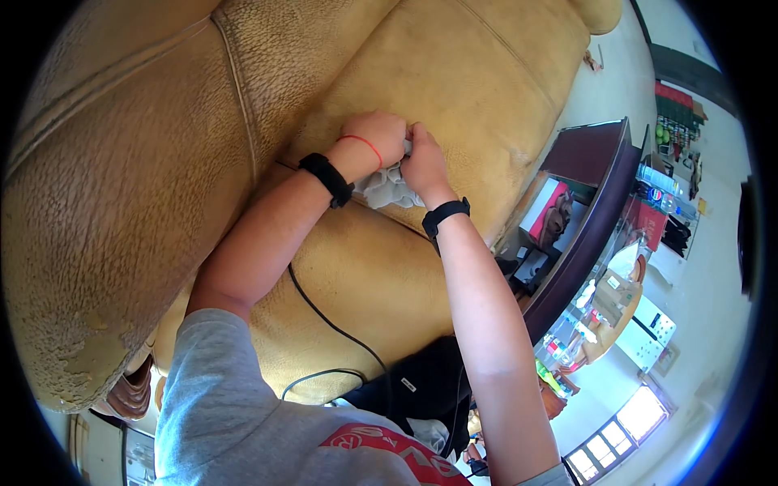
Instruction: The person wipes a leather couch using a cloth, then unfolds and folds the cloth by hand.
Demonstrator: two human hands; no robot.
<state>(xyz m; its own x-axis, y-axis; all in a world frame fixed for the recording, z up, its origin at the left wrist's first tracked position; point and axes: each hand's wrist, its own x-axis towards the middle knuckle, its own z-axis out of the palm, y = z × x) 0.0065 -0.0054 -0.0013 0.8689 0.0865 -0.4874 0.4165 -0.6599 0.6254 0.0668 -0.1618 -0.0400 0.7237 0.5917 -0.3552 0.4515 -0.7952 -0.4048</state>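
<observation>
Sofa point(121, 178), tan leather: creased, peeling at the lower left edge.

Left hand point(374, 138): back uppermost, clenched in a fist on the cloth; red cord point(371, 149) and black band point(327, 180) at the wrist.

Cloth point(387, 191), one: pale grey-white, soft, crumpled into folds. Located on the sofa seat, beneath and between the hands, near the seam. A small piece shows in the gap between the fists; from there the bunch spreads toward the wearer. Gathered, partly hidden; long axis cannot be told.

Right hand point(425, 164): fingers curled closed, gripping the cloth, thumb side against the left fist or just beside it; second black band at the wrist.

Table point(585, 239), dark-edged: far right, laden.
</observation>
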